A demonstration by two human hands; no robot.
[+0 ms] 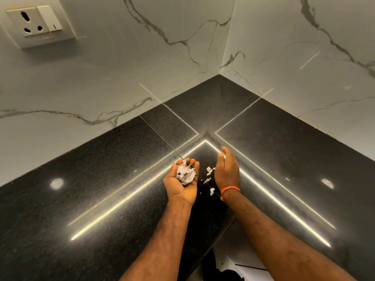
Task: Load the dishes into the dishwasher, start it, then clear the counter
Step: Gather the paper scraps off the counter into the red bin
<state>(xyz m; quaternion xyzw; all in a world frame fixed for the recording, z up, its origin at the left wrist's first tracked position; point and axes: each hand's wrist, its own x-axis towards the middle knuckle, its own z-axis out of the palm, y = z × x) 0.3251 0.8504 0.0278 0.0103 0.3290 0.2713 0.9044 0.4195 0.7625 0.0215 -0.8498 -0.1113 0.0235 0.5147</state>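
1. Left hand (pixel 181 180), palm up with fingers curled, cups a paper wad (pixel 185 175) over the counter (pixel 101 199).
2. Right hand (pixel 227 169) stands edge-on, fingers straight, beside loose scraps (pixel 209 175) lying between both hands.
3. Bare counter stretches beyond the fingertips to the wall corner (pixel 220 75); its inner edge sits below the wrists.

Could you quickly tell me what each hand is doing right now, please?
Left hand: palm up, cupped, holding crumpled paper scraps.
Right hand: open, fingers straight, edge-on beside loose paper bits on the counter; holding nothing.
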